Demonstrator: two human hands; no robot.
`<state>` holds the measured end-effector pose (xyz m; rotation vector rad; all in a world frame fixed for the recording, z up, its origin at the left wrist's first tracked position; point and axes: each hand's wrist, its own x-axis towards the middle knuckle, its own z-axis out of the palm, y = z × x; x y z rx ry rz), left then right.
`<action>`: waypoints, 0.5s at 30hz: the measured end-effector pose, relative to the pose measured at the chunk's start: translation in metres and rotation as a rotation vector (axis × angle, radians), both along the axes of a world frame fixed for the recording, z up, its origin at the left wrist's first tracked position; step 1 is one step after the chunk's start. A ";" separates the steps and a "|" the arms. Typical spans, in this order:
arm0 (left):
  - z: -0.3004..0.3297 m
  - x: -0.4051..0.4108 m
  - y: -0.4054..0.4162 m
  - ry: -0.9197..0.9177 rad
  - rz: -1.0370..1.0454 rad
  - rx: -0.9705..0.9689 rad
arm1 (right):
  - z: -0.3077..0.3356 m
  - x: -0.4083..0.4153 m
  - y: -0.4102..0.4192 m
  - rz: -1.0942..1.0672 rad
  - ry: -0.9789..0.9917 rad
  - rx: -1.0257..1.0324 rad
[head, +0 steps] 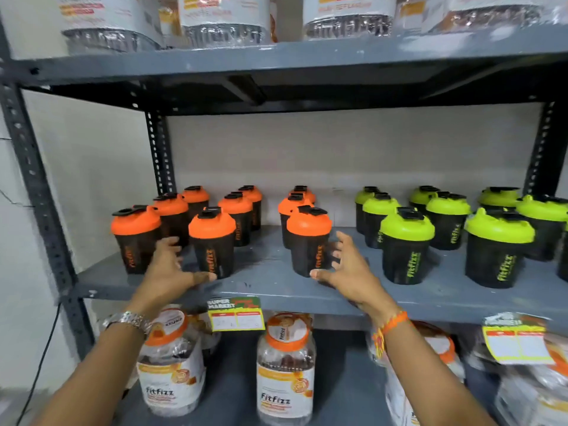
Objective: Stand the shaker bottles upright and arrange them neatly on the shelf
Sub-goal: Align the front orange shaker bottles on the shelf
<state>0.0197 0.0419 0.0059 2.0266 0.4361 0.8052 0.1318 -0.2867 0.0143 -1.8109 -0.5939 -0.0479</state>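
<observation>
Shelf (270, 290): grey metal, holds every bottle upright.
Shaker bottles (309, 241): orange-lidded rows left, green right, sorted by colour.
Left hand (172, 269): spread open, empty, beside a front bottle.
Right hand (347, 265): open, empty, flanking another, likely to straighten it.

Orange-lidded shakers (212, 241) with black bodies stand upright on the left half of the grey shelf (270, 290), in loose rows running front to back. Green-lidded shakers (406, 245), also black and upright, fill the right half in similar rows, a gap parting the two colours
</observation>
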 end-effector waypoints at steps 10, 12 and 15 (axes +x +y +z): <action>0.018 0.025 0.019 0.138 -0.393 0.072 | 0.004 0.019 0.040 -0.035 -0.032 -0.066; 0.019 0.024 0.026 0.127 -0.422 0.076 | 0.005 0.012 0.045 -0.072 -0.088 -0.132; 0.014 0.023 0.033 0.104 -0.453 0.085 | 0.007 0.007 0.043 -0.067 -0.100 -0.161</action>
